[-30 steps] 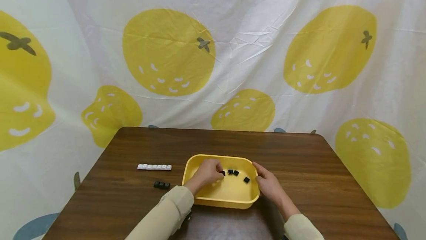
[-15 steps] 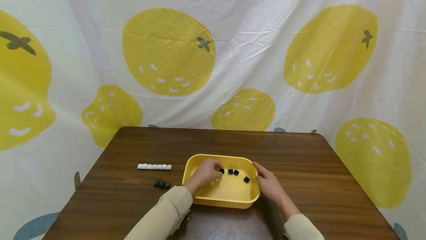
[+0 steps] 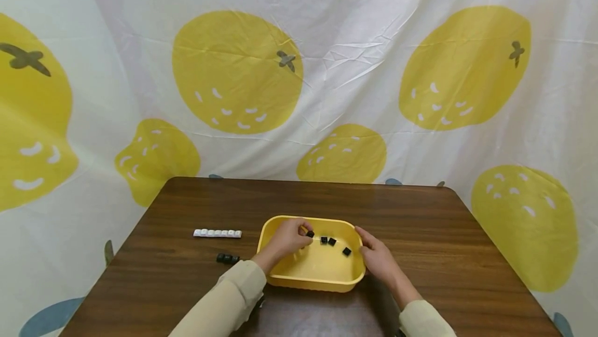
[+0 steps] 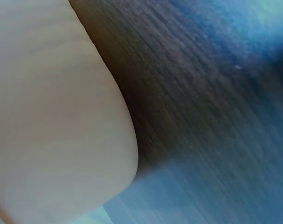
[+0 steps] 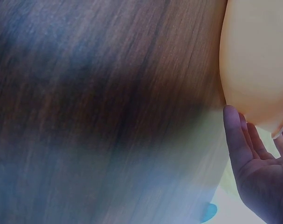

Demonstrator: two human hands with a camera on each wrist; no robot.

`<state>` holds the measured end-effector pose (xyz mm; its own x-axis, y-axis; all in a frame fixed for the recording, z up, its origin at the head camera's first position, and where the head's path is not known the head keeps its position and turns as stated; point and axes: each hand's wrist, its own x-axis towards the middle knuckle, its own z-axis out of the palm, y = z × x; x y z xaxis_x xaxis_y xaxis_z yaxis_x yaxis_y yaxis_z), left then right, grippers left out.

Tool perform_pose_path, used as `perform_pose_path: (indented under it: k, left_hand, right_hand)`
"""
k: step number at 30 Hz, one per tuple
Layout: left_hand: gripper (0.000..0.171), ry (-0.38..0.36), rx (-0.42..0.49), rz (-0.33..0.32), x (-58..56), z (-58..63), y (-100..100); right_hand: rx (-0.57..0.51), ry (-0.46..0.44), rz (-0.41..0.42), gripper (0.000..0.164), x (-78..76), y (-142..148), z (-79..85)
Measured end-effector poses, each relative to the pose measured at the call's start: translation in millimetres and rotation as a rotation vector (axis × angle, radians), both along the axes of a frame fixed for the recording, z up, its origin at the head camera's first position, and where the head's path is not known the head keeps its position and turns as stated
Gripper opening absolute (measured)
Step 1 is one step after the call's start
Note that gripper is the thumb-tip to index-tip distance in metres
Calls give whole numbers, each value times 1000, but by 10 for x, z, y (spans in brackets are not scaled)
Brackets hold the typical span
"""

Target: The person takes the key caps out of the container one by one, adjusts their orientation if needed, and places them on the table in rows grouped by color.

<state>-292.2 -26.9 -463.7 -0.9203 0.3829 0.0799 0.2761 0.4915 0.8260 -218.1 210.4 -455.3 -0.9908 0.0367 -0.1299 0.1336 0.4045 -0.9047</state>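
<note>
Fingers of my left hand (image 3: 289,236) pinch a black key (image 3: 310,234) while my right hand (image 3: 377,258) holds the tub (image 3: 322,270), presumably for steadiness.

Keycaps (image 3: 347,251) lie in the basin (image 3: 317,284), right of two keycap rows (image 3: 217,233).

Place: tabletop set-up, kind unclear | lemon-print cloth (image 3: 348,67) (creased) behind | wood-grain table (image 3: 420,228)

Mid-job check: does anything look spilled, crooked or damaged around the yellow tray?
Nothing looks spilled or visibly damaged. The only untidiness is three loose black keycaps in the yellow tray, lying at differing angles, whereas the white keycaps on the table form a tidy row.
</note>
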Motion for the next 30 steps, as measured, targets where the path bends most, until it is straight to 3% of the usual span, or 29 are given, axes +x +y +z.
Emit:
perform_pose_path:
  k: [7,17,23,30]
  left_hand:
    - [9,-25,59,-12,45,62,-40]
    - [29,64,11,-19,17,112,-168]
    - [21,91,18,-24,5,139,-268]
    - [16,108,10,36,16,221,-394]
  right_hand:
    - [-1,-6,-7,54,-8,3,1]
    - [4,2,-9,54,-8,0,-5]
    - [3,0,-9,54,0,1,-2]
    - [5,0,-7,54,5,3,3]
